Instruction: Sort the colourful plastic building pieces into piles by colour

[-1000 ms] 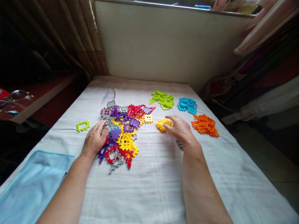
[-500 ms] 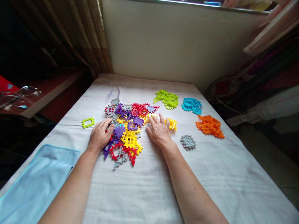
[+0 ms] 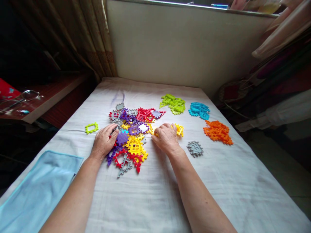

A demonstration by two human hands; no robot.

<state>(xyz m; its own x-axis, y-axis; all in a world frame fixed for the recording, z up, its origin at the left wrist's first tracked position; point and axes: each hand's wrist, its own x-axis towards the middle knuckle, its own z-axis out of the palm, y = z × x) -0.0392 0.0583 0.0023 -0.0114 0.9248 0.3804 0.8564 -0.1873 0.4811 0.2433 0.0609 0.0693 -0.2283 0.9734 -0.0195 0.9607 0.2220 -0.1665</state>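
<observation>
Interlocking plastic building pieces with notched edges form a mixed pile (image 3: pixel 134 145) of purple, yellow, red and grey on the bed-like surface. My left hand (image 3: pixel 104 140) rests on the pile's left edge, fingers stretched out and lying over some pieces. At the right side of the pile, my right hand (image 3: pixel 166 137) has its fingers curled down on a yellow piece (image 3: pixel 154 130), mostly hidden by them. Just beyond that hand's right side lie other yellow pieces (image 3: pixel 179 129). A grey square piece (image 3: pixel 195 148) sits apart, to the right.
Sorted by colour, lime green pieces (image 3: pixel 173 104), blue pieces (image 3: pixel 199 110) and orange pieces (image 3: pixel 218 132) lie at the right. A lone green frame piece (image 3: pixel 91 128) and a light blue cloth (image 3: pixel 46 184) are at the left. Glasses (image 3: pixel 30 95) rest on a wooden side table (image 3: pixel 55 92).
My right hand's fingers have curled down from a spread pose onto a yellow piece. A few purple pieces in the pile have shifted slightly left. My left hand stays in place.
</observation>
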